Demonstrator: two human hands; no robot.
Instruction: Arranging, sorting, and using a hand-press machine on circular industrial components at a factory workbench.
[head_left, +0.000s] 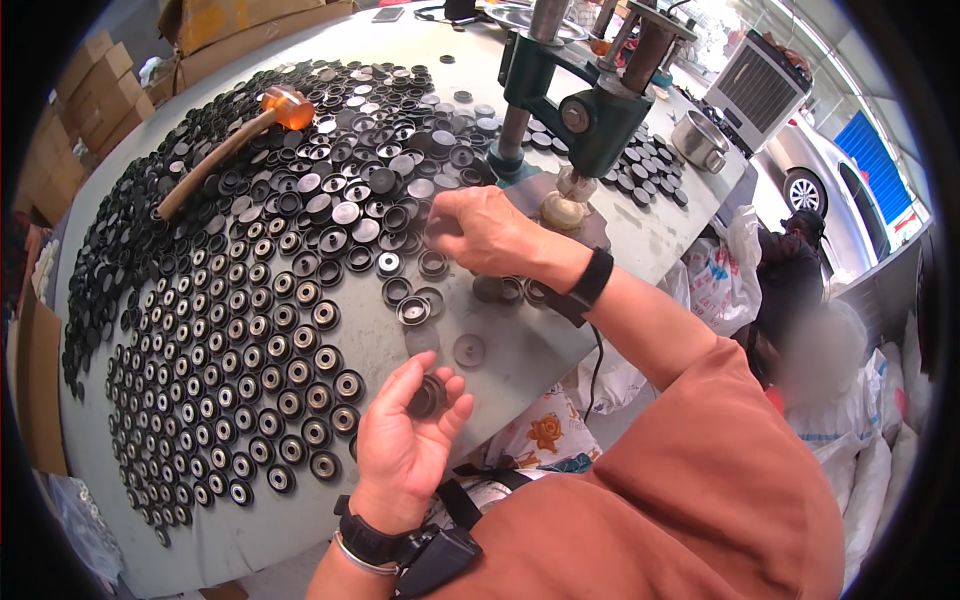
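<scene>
Black round part in the curled left hand, right hand beside the pile

The left hand is near the edge of the table which is closest to the person's body. Its palm is turned upward, the wrist is low, and the fingers are bent inward with the thumb on the right side. The grip of this hand is closed on the black round part, which sits between the thumb and the curled fingers, above the palm. The part is somewhat blurred, so I cannot tell which face of it is turned up.

The right forearm comes from the right and crosses over the near edge of the table. The right hand has its back upward, and its fingers point to the left, toward the near border of the pile. Its fingertips are blurred, therefore I cannot tell whether they are together, apart or clamped on a piece.

Between the two hands, one flat grey disc lies alone on the table, toward the near edge. An open ring lies just beyond the left fingers. To the left, rows of rings with metal centres extend toward the left edge. A mallet with an amber head rests on the pile, and a green press stands toward the far right corner, near a steel pot
</scene>
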